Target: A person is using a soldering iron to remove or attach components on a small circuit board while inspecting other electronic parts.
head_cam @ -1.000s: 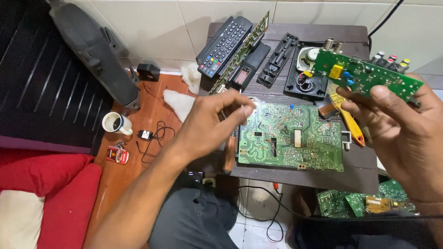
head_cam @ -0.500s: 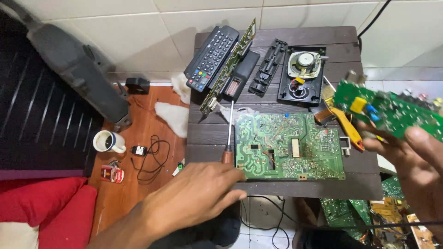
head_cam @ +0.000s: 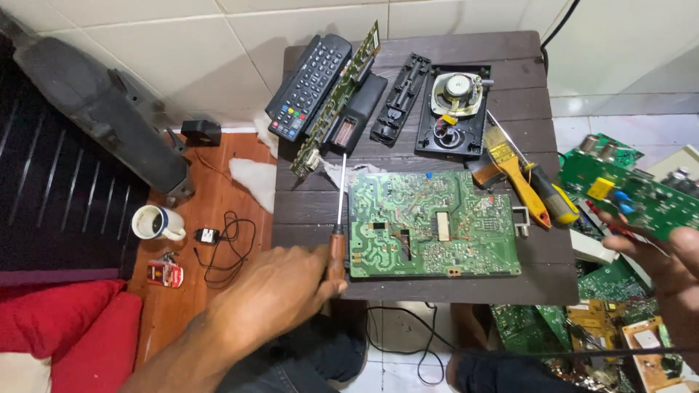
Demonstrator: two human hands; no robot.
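Now the left hand (head_cam: 280, 291), in the lower middle of the frame, closes its fingers on the brown handle of the screwdriver (head_cam: 338, 218), whose long axis runs almost straight up the tabletop (head_cam: 451, 58) along the left edge of the large green circuit board (head_cam: 433, 225). Meanwhile the right hand (head_cam: 673, 269), at the right edge, grips a smaller green board (head_cam: 626, 193) above the floor, well apart from the screwdriver.

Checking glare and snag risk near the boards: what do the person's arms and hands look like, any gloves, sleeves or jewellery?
Both are bare. The left hand and its forearm show no glove, sleeve, watch or ring. The right hand, partly cut off by the frame edge, shows no glove either; its wrist is out of view.
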